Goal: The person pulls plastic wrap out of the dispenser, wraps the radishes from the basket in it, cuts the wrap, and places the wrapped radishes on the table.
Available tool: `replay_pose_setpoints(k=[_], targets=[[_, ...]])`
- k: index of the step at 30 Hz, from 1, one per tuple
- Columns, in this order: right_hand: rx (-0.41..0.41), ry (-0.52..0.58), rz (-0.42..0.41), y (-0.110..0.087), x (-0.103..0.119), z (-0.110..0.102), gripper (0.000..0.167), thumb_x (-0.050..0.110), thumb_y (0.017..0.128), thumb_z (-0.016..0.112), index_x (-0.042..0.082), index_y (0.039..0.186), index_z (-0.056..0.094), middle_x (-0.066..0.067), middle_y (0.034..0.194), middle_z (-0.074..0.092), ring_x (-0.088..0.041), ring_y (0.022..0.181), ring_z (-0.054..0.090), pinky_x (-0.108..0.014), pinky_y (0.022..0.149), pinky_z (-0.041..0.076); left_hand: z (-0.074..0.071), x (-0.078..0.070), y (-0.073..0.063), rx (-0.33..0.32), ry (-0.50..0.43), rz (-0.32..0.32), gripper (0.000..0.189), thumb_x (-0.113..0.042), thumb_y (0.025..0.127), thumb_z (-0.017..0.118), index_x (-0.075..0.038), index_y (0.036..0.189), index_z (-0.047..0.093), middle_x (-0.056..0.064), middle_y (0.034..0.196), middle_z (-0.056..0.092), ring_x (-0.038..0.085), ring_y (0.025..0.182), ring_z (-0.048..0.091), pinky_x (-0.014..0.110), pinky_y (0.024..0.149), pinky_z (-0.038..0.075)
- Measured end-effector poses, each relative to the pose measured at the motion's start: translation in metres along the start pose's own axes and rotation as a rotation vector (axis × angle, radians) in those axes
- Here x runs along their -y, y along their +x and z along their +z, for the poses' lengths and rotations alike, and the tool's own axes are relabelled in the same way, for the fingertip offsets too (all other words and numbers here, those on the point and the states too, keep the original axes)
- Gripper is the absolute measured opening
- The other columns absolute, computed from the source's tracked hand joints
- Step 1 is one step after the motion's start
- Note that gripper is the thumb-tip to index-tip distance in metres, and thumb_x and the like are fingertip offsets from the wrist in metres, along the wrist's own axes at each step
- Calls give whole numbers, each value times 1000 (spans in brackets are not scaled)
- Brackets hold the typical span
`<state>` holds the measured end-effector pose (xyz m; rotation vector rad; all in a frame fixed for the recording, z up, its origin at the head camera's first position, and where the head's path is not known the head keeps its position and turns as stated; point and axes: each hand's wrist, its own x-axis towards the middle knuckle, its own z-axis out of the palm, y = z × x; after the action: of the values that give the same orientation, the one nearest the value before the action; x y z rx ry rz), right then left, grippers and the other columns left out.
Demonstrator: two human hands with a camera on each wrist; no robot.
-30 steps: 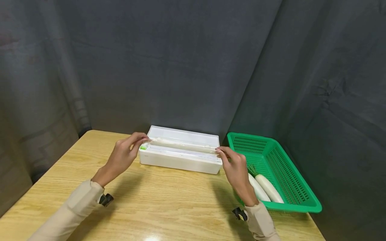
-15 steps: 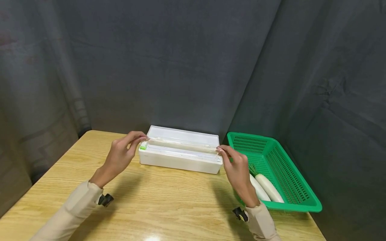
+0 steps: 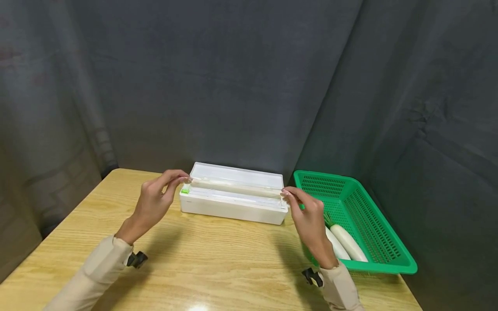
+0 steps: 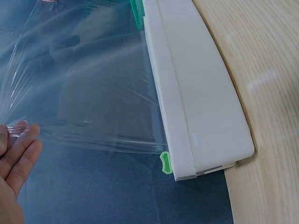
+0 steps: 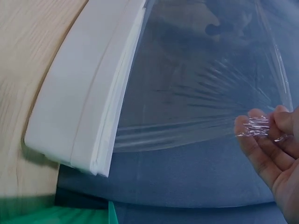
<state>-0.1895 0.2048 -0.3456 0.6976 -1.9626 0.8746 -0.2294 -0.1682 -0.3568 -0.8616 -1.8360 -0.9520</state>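
Observation:
A clear sheet of cling film [image 4: 107, 88] stretches taut from a long white cling film dispenser box [image 3: 233, 212], whose lid [image 3: 238, 172] stands raised at the back. My left hand [image 3: 152, 198] pinches the film's left corner between thumb and fingers. At the other corner my right hand [image 3: 309, 220] pinches the film, which bunches up in shiny creases at the fingertips [image 5: 242, 122]. Both hands are above the box, one near each end. A bright green slider [image 4: 166, 162] sits at the box's left end.
To the right stands a green perforated basket [image 3: 373, 216] holding white radishes [image 3: 348, 242] with green tops; the right forearm passes close to its near left side. Dark grey cloth [image 3: 218, 86] hangs behind the wooden table [image 3: 218, 263].
The left hand has drawn slightly up and left, and the right hand slightly to the right, both still pinching the film. The box has stayed in place.

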Motion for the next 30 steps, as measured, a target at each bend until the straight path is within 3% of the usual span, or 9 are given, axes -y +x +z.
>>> replay_pose_setpoints(k=[6,12,17,30], targets=[[-22,37,3,1,2,-2,17,-13,91,73,-2,103,77,-12,89,78,-24,70,74,-16,68,55,-1,-2,0,-5,-19,16,25,19,85,73,5,106,71,14,96,78,13,92,75,7,91,50],[-42,37,-22,1,1,-3,18,-14,90,73,0,102,75,-12,85,76,-23,71,70,-13,73,52,-3,-6,4,-38,-34,54,20,14,89,72,5,106,72,15,95,77,17,90,75,8,92,50],[-80,39,-83,3,0,-4,8,-6,94,72,-4,101,75,-13,90,77,-25,72,72,-16,73,54,-5,-7,8,-46,-28,68,28,20,83,73,5,106,72,14,96,77,14,90,75,9,92,51],[-120,24,-113,-2,0,-8,12,-8,91,73,-1,100,77,-15,86,76,-22,71,70,-17,73,54,-5,-20,11,-92,-89,22,31,23,80,75,3,103,74,15,93,78,2,91,72,8,85,51]])
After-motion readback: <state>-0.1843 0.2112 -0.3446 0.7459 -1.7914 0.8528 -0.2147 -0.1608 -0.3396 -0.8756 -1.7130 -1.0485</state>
